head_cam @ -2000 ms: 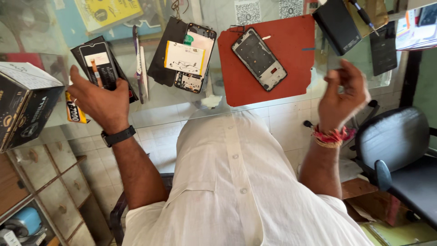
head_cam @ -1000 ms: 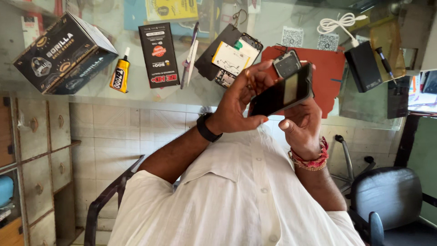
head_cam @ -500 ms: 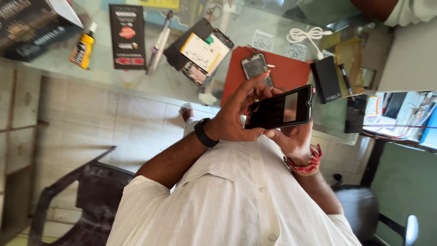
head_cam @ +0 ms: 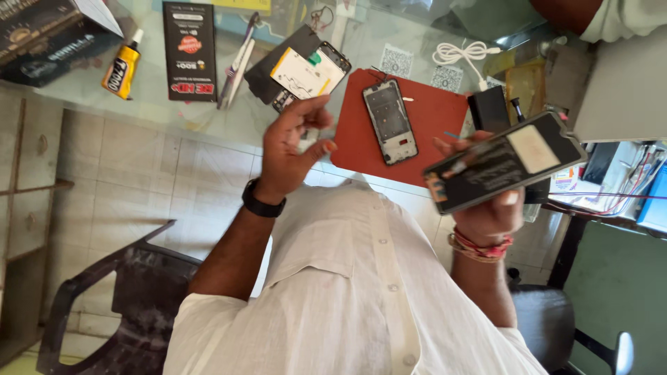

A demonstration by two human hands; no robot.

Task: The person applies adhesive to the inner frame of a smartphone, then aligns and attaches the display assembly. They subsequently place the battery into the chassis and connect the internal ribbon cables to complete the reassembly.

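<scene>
A: Right hand (head_cam: 490, 208)?
B: Fingers clamped on a black phone battery (head_cam: 504, 162), raised beside the red mat (head_cam: 434, 121).
A: Left hand (head_cam: 292, 149)?
B: Empty, fingers loosely curled apart, above the glass surface (head_cam: 208, 118).

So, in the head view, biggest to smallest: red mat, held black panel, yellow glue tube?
Red mat, then black panel, though the right hand holds it nearer the camera, so that's unsure; yellow glue tube smallest.
</scene>
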